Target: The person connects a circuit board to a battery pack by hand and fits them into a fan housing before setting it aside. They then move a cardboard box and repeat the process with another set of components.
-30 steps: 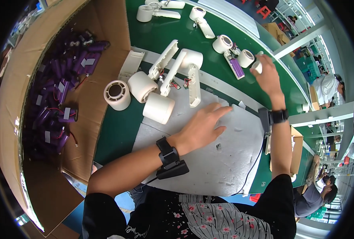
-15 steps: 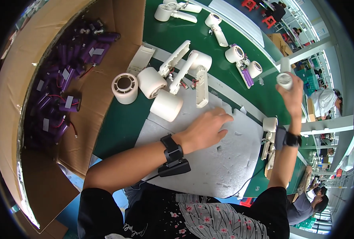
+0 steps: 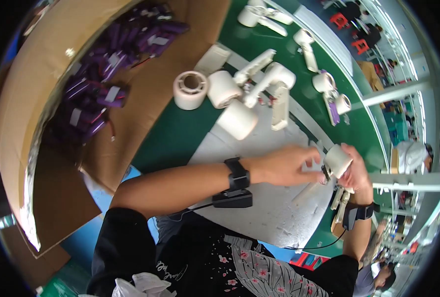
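My right hand (image 3: 357, 171) grips the round head of a white handheld fan housing (image 3: 338, 161) over the right side of the foam sheet. Small dark parts show at the lower left of that head, and a pale, blurred handle points down and left from it. Just left of the housing is my left hand (image 3: 289, 166), its fingers apart and curved toward the head; I see nothing held in it. Beyond the hands lies a group of white fan housings (image 3: 237, 120), some with split handles and red wires showing.
An open cardboard box (image 3: 148, 94) on the left contains several purple battery packs (image 3: 113, 94) with wires. A pale foam sheet (image 3: 279, 218) lies on the green table (image 3: 173, 131). More housings (image 3: 324, 81) stand at the back; others sit beside my right wrist.
My right hand has come down and left with the fan housing, from out at the far right to beside my left hand. My left hand has moved right toward it. The whole view has shifted.
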The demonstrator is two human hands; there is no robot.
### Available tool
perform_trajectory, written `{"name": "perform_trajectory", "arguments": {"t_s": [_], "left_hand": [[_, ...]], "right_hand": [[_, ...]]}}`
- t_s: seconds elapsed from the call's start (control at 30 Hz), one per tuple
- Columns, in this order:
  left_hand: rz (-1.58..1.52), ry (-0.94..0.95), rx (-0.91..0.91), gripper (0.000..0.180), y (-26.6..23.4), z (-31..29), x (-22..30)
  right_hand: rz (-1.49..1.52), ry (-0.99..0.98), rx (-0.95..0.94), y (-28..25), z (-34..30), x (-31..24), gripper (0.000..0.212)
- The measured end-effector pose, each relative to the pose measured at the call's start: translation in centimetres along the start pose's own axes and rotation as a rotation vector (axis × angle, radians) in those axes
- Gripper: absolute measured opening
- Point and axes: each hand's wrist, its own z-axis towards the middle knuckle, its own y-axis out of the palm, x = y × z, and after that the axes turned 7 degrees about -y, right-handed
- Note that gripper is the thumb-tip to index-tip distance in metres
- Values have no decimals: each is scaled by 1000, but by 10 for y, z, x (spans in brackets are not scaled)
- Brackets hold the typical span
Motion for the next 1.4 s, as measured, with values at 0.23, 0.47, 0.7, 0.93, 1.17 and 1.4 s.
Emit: {"name": "perform_trajectory", "arguments": {"t_s": [0.23,0.47,0.7,0.93,1.17,1.4], "left_hand": [[122,40,66,31,8,-1,-9],[288,75,62,24,8,4,-16],[278,243,184,15,12,2,-26],[328,460,189,29,39,45,-70],[274,297,100,52,52,54,-107],[315,346,110,45,69,70,-119]], "right_hand": [[-360,123,56,25,28,12,66],[-1272,-631,266,68,8,-50,42],[-931,-675,-525,217,-3,-111,35],[-1035,-1141,-589,337,59,-110,36],[-1200,-1221,-622,386,58,-117,32],[-935,-1267,-623,368,68,-112,32]]}}
